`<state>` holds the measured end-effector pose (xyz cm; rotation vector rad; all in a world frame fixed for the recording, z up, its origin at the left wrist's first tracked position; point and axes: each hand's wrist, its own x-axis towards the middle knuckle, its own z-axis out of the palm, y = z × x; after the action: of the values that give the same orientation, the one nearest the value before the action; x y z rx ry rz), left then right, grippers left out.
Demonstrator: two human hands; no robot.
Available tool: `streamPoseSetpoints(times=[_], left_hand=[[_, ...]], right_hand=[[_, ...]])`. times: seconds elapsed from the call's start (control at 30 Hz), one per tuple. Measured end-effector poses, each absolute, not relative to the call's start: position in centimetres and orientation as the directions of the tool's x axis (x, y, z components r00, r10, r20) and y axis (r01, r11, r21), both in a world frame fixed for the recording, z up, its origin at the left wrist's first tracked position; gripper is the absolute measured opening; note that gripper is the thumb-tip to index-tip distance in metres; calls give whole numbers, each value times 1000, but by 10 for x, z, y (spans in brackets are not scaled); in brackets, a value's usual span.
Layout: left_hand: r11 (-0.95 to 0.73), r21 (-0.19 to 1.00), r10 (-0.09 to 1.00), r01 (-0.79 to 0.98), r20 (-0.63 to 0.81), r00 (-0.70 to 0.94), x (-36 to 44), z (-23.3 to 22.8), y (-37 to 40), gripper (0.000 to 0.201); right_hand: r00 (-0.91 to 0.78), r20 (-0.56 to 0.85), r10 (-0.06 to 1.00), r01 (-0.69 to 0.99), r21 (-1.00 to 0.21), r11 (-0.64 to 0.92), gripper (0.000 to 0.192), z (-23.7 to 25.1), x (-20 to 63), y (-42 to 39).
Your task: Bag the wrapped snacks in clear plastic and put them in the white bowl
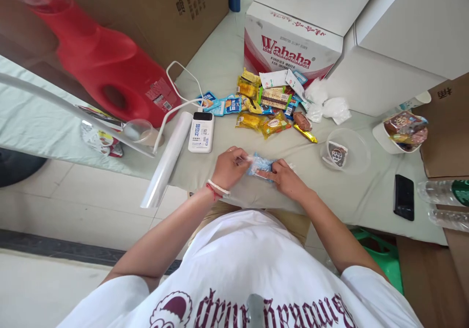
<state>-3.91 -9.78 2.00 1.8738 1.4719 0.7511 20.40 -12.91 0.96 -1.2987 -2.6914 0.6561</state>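
A small blue snack packet (262, 164) with clear, crinkled plastic about it lies on the cloth near the table's front edge. My left hand (230, 168) is closed in a pinch on the clear plastic film (246, 160) at the packet's left end. From the other side, my right hand (287, 179) grips the packet's right end, its index finger laid across the front. Exactly how the film and packet are joined is too blurred to tell. Beyond my hands lies a heap of wrapped snacks (273, 97). A roll of clear film (166, 162) rests to the left.
A white power bank (201, 133) with a cable lies left of the snacks. Rightward are a clear round tub (357, 152) with a brown packet, a white snack bowl (388, 145) and a black phone (404, 197). A red jug (120, 69) and a Wahaha carton (289, 50) stand behind.
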Motion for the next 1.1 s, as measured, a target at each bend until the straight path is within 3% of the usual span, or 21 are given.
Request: streamPoseSetpoints(times=[0.1,0.2,0.3,0.4,0.47,0.53,0.6,0.7,0.8,0.93,1.0,1.1], left_hand=[[-324,739,924,590,114,365,-6,27,-115,22],[-419,593,892,688,125,435,19,20,-127,32],[-424,519,899,742,144,413,26,6,-132,32],[-438,466,898,769,184,400,25,-7,-136,35],[-441,424,898,791,210,388,24,-12,-138,39],[-448,392,894,803,221,391,24,-13,-141,34],[-480,366,877,797,226,424,23,-12,-143,28],[-559,334,829,759,242,504,22,-8,-148,28],[-614,342,789,711,245,564,17,-6,-150,30],[-645,499,753,579,285,593,-5,-5,-151,26],[-614,600,778,513,351,521,-23,-6,-154,34],[-577,652,814,492,409,412,-50,-10,-164,31]], right_hand=[[-620,-66,782,721,-442,534,42,6,205,-132],[-631,34,775,629,-563,536,31,3,214,-141],[-413,69,908,644,-683,344,37,0,225,-154],[21,70,997,826,-563,22,46,-2,227,-164],[108,94,990,905,-420,-59,44,1,226,-167],[96,103,990,933,-356,-53,30,9,225,-167],[91,78,993,914,-401,-53,23,21,224,-162],[69,-66,995,843,-529,-93,24,42,210,-145],[-7,-117,993,851,-523,-56,22,54,177,-124],[-144,-164,976,909,-413,65,26,52,131,-106],[-184,-158,970,920,-375,113,28,47,120,-109],[-228,-76,971,935,-296,196,36,40,114,-122]])
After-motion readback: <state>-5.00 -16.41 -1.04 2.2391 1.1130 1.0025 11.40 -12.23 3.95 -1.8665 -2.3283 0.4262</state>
